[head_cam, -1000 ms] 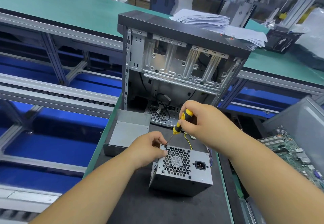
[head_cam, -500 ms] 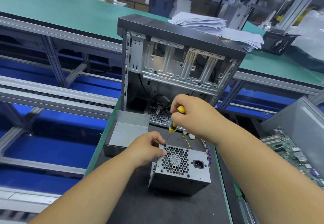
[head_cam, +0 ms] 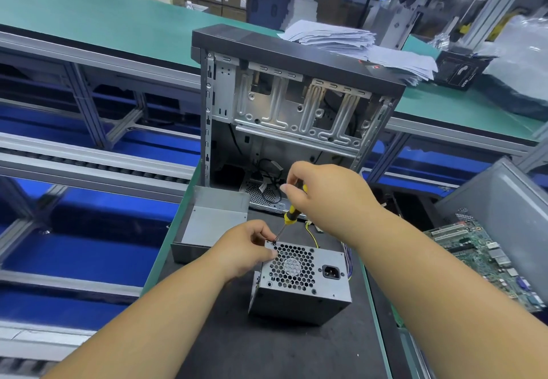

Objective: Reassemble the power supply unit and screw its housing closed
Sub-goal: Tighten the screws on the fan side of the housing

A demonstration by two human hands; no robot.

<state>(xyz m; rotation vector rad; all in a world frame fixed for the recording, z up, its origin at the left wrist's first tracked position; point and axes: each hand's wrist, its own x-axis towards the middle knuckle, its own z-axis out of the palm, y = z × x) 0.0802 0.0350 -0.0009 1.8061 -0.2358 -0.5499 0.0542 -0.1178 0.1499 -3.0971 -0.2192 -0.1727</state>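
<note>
- the grey metal power supply unit with a honeycomb fan grille [head_cam: 299, 283] is sitting near the middle of the dark-matted counter [head_cam: 267, 349], its grille face and black power socket [head_cam: 331, 272] turned towards the person.
- the left hand [head_cam: 247, 248] is curling its fingers round the upper left corner of the unit, the fingertips pinching right at the spot where the tool tip is landing.
- the right hand [head_cam: 323, 197] is closing round the yellow and black handled screwdriver [head_cam: 286, 221], gripping the handle from above so that most of it is hidden in the fist.
- the screwdriver is leaning, its handle up and to the right, its thin shaft running down and to the left to the unit's top left corner; whether a screw is sitting under the tip is too small to tell.
- yellow and purple wires [head_cam: 311, 234] are trailing out from behind the unit.
- an open grey sheet-metal cover [head_cam: 212, 224] is lying just to the left of the unit, beside the left hand.
- an open, upright computer tower case with bare silver drive bays [head_cam: 290, 111] is standing behind the hands.
- a green circuit board [head_cam: 480, 263] is lying off to the right, well apart from the unit.
- a stack of white papers [head_cam: 355, 43] is resting on the green bench beyond the case.
</note>
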